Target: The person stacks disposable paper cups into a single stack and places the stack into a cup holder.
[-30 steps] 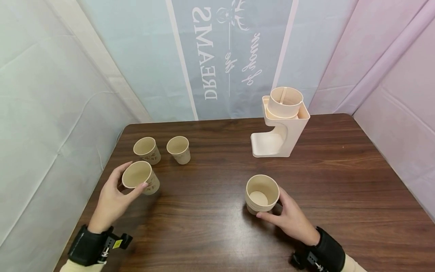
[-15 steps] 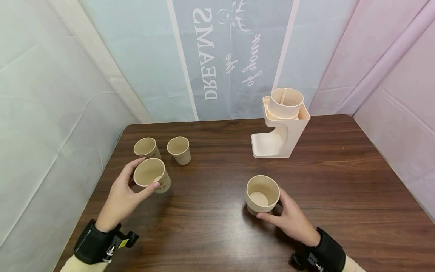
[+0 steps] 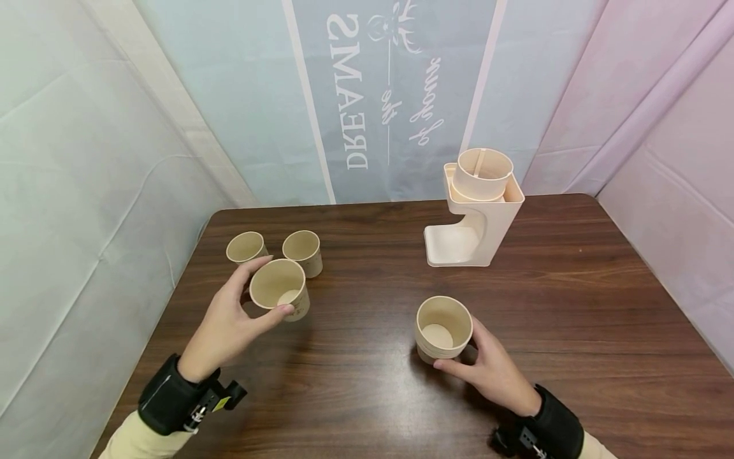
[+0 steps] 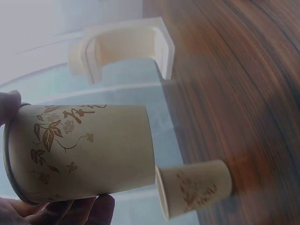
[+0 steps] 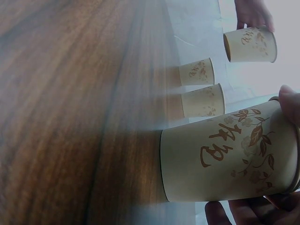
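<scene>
My left hand [image 3: 229,319] grips a beige paper cup [image 3: 279,285] near its rim, thumb on the near side. In the right wrist view that cup [image 5: 253,44] hangs above the table, its brown floral print showing. My right hand [image 3: 497,370] holds another printed paper cup [image 3: 441,325], which stands upright on the table; a second rim line below its mouth suggests nested cups. Behind the left hand stand two more paper cups, the left one [image 3: 245,247] partly hidden by the fingers and the right one [image 3: 302,250] partly covered by the held cup.
A cream cup-holder stand [image 3: 484,229] with a round container [image 3: 483,173] in its top stands at the back right of the brown wooden table [image 3: 367,395]. Fabric curtains [image 3: 390,95] hang behind the table and along both sides.
My left hand has carried its paper cup rightward and slightly farther from me, now in front of the two standing cups. The right hand and its cup have stayed put.
</scene>
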`<state>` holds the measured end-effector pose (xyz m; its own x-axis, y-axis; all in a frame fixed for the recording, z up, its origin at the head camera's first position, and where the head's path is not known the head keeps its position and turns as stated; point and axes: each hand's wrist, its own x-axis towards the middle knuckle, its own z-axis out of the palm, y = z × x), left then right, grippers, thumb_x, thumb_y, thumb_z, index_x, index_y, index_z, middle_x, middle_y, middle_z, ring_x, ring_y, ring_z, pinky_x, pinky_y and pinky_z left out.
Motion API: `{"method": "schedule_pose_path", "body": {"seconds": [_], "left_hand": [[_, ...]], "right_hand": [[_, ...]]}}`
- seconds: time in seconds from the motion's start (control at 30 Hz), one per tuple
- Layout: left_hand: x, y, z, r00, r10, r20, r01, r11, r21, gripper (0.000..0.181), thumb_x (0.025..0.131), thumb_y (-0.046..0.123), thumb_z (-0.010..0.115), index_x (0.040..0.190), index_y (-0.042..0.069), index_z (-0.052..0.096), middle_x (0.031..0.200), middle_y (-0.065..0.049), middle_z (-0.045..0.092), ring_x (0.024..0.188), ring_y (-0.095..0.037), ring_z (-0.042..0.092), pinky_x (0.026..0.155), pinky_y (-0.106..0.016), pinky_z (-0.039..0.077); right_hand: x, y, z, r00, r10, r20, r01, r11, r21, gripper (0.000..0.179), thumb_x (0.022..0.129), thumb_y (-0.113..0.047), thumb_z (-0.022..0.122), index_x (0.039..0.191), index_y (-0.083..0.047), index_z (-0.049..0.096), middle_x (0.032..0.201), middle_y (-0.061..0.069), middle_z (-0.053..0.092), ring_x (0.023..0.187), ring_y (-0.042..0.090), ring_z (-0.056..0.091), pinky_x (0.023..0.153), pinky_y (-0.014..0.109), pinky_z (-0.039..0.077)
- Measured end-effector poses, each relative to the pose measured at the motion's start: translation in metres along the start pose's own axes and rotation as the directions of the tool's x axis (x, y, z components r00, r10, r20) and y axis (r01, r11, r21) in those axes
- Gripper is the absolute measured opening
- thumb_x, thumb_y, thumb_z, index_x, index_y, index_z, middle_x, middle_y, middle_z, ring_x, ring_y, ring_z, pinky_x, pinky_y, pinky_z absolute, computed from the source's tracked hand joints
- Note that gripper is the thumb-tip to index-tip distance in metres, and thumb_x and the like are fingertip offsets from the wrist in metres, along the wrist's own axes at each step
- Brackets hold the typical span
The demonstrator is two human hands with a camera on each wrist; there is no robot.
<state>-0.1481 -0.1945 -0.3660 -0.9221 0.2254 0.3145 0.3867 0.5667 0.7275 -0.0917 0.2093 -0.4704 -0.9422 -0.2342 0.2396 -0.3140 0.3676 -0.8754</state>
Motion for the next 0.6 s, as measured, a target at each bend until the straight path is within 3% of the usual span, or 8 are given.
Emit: {"method": "schedule_pose_path", "body": {"seconds": [0.6], "left_hand": [[0.02, 0.033, 0.018, 0.991, 0.084, 0.107, -0.074, 0.993, -0.091, 0.076, 0.081, 0.014, 0.087, 0.146, 0.01, 0.048, 0.12, -0.004, 0.062, 0.103, -0.02, 0.061, 0.084, -0.027, 0.053]], "right_hand": [[0.001, -0.001, 0.001, 1.0, -0.003, -0.007, 0.003, 1.0, 0.002, 0.082, 0.08, -0.012, 0.088, 0.15, -0.014, 0.044, 0.139, 0.005, 0.057, 0.124, 0.009, 0.054, 0.101, 0.017, 0.044]]}}
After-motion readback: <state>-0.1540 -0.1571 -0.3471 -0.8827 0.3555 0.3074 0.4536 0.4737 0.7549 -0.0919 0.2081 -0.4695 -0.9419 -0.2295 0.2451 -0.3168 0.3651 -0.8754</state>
